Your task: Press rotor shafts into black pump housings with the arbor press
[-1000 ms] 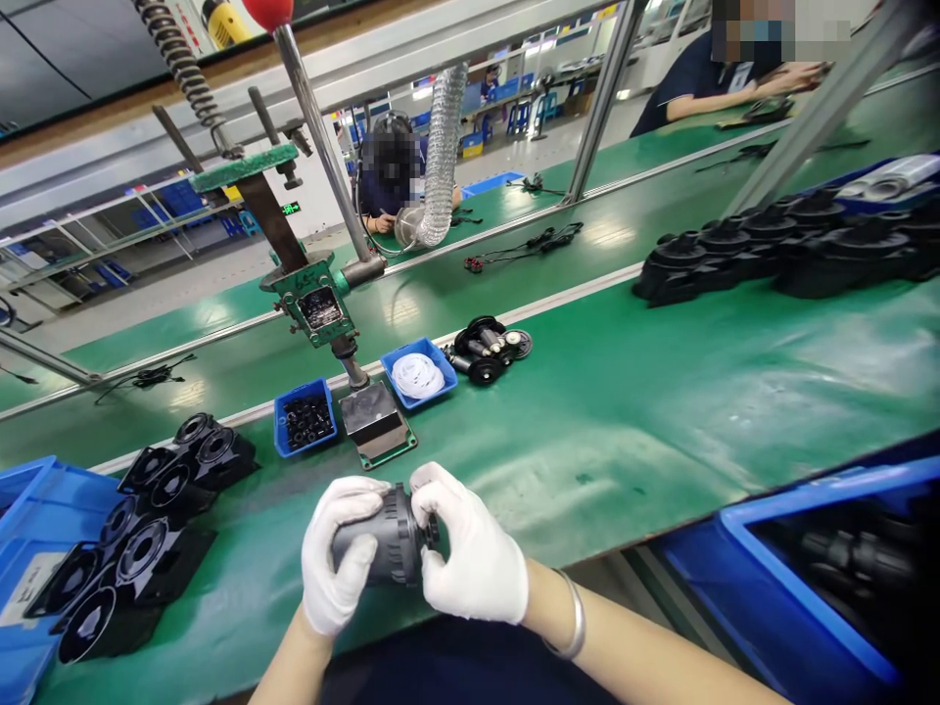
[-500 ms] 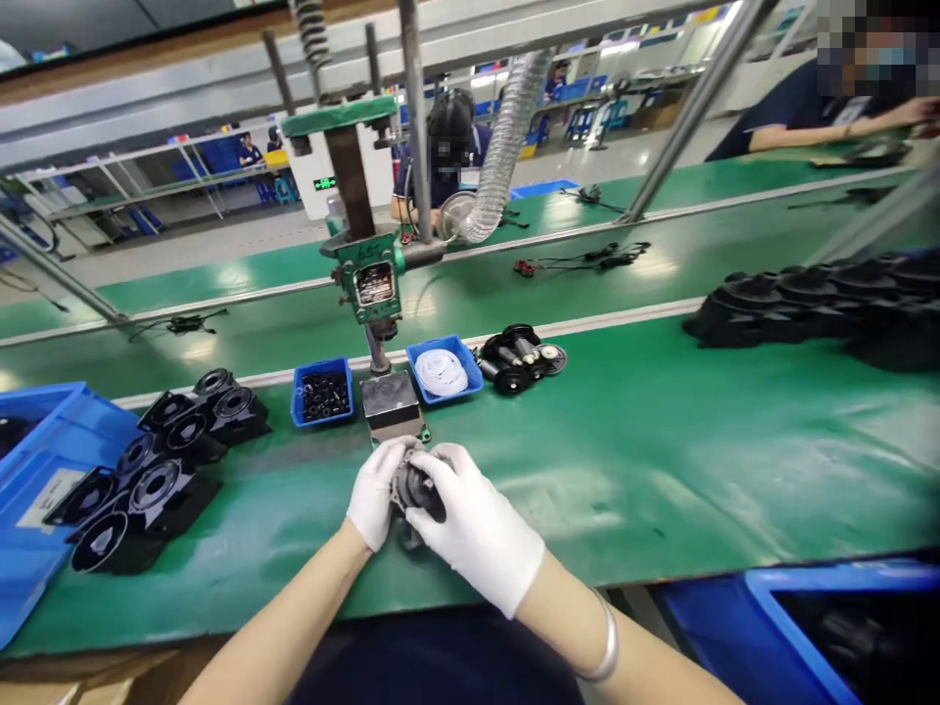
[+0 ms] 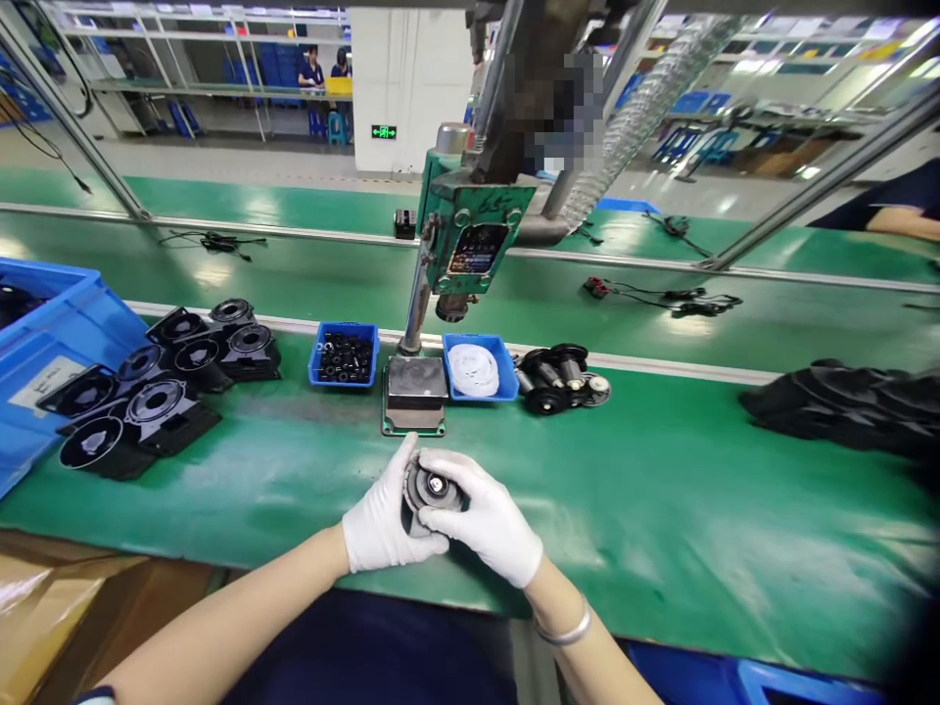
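A green surface [image 3: 697, 509] lies under the left hand [image 3: 386, 521] and right hand [image 3: 489, 519], both white-gloved. Beyond them stands a green press [image 3: 446, 235], hand-marked with what looks like "65"; its plate [image 3: 477, 249] is unreadable. Far left of the hands, a blue crate [image 3: 40, 338] holds dark parts [image 3: 13, 304], its white label [image 3: 48, 382] blurred. Just beyond the hands, a blue tray [image 3: 506, 377] of white rings [image 3: 472, 370] sits right of another tray [image 3: 342, 382] holding small black fittings [image 3: 347, 357]. Both hands, half-curled, grip a round dark part [image 3: 438, 486] between them.
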The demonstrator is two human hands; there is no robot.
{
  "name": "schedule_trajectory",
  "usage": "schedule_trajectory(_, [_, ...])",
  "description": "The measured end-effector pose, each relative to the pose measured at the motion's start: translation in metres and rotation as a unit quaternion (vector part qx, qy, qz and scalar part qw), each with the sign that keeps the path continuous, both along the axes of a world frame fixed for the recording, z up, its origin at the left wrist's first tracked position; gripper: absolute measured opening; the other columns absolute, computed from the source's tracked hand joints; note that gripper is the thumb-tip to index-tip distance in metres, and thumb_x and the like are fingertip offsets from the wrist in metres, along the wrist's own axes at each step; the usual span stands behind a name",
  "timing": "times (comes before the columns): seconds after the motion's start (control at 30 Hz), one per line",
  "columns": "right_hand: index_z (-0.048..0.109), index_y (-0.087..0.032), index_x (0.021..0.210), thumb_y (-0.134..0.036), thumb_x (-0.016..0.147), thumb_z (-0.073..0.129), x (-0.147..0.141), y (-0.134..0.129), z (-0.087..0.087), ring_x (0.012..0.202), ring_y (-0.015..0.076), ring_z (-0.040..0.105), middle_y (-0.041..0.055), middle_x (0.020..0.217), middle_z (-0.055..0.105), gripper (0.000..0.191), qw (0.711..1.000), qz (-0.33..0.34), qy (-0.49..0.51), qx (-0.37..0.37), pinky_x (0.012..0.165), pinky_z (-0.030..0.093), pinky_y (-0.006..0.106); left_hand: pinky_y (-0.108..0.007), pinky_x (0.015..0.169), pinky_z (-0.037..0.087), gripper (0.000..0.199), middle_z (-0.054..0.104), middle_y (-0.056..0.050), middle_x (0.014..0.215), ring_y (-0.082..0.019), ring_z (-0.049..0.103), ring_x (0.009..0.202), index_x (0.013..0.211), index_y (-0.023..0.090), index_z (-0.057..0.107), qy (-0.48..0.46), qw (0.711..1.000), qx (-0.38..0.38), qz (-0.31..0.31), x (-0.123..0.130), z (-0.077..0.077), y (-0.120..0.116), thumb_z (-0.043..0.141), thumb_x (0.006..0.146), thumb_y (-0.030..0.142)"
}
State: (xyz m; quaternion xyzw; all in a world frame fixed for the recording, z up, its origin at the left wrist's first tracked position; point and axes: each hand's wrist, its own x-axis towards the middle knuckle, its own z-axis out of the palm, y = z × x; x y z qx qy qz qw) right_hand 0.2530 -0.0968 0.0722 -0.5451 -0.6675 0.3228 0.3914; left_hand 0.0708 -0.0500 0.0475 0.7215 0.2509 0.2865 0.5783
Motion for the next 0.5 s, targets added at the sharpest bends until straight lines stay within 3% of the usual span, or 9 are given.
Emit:
schedule_trajectory(0.2, [0.063,-0.026,0.125,-0.034,0.071,0.083,0.006,0.016,0.006,0.121,0.0275,0.057,0.0075,0.125,0.065,0.058,0.996,0.075,-0.037,-0.017,0.106,0.045,0.046,-0.051,0.117,0.032,0.117,0.038,-0.02,0.15,-0.033,0.041,0.139,0.153,0.016,-0.008,0.013,0.994,0.098,0.039,0.007,-0.004,-0.004,0.072,0.068,0.022])
schedule_trajectory(0.33, [0.044,-0.024,0.145,-0.03,0.073,0.077,0.0,0.001,0.002,0.128,0.0301,0.052,0.0116,0.139,0.056,0.079,0.999,-0.011,-0.043,0.005,0.109,0.042,0.05,-0.05,0.114,0.037,0.114,0.039,-0.019,0.149,-0.031,0.046,0.135,0.152,0.02,-0.014,-0.015,0.991,0.12,0.065,0.013,-0.01,-0.006,0.067,0.072,0.019])
schedule_trajectory(0.37, [0.046,-0.023,0.144,-0.029,0.074,0.075,0.0,-0.008,0.001,0.129,0.0312,0.052,0.0117,0.139,0.056,0.076,0.998,-0.041,-0.047,0.029,0.11,0.04,0.052,-0.05,0.114,0.038,0.115,0.04,-0.018,0.148,-0.031,0.047,0.134,0.152,0.021,-0.016,-0.015,0.991,0.117,0.066,0.014,-0.011,-0.006,0.067,0.072,0.019])
schedule_trajectory(0.43, [0.059,-0.023,0.13,-0.029,0.083,0.066,0.006,-0.028,-0.003,0.117,0.0306,0.06,0.0105,0.123,0.067,0.049,0.992,-0.1,-0.024,0.077,0.106,0.044,0.052,-0.051,0.114,0.037,0.117,0.045,-0.016,0.143,-0.031,0.05,0.131,0.152,0.022,-0.015,0.0,0.991,0.115,0.064,0.014,-0.012,-0.005,0.068,0.069,0.017])
schedule_trajectory(0.5, [0.069,-0.022,0.109,-0.031,0.094,0.05,0.012,-0.044,-0.005,0.083,0.0244,0.069,0.0075,0.087,0.073,0.026,0.975,-0.189,0.059,0.1,0.083,0.057,0.044,-0.052,0.114,0.037,0.117,0.047,-0.015,0.14,-0.032,0.051,0.13,0.153,0.022,-0.011,0.023,0.991,0.119,0.064,0.013,-0.011,-0.003,0.067,0.066,0.014])
